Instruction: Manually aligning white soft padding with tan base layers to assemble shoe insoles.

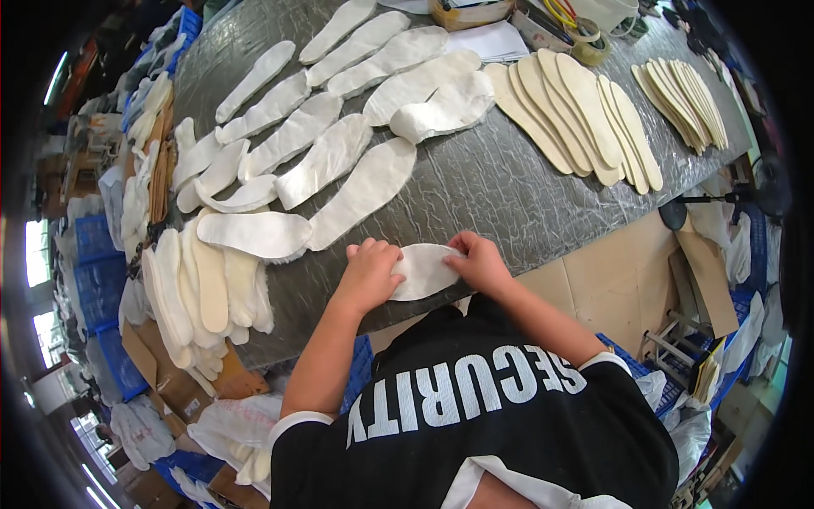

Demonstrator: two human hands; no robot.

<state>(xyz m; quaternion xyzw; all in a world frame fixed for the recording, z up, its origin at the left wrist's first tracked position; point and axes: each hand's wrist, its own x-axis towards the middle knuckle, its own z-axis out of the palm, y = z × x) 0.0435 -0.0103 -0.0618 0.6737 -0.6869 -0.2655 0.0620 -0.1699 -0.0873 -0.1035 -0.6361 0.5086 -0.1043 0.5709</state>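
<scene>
A white insole (424,273) lies crosswise at the table's near edge, between my two hands. My left hand (370,273) grips its left end, the fingers bent over the top face. At the other end my right hand (481,263) pinches the insole between thumb and fingers. My palms and fingers hide both tips of it. Just beyond my left hand rests a loose white insole (365,193), one of several spread across the left half of the table. Some of these are curled or overlap, such as a folded one (445,106) near the middle.
Cream insoles are fanned out (568,110) at the right, with a second fanned stack (682,103) farther right. Fleecy insoles pile up (203,288) at the left table corner. Tape rolls (589,42) and a bin (471,13) stand at the far edge. Blue crates (97,254) flank the dark table (500,195).
</scene>
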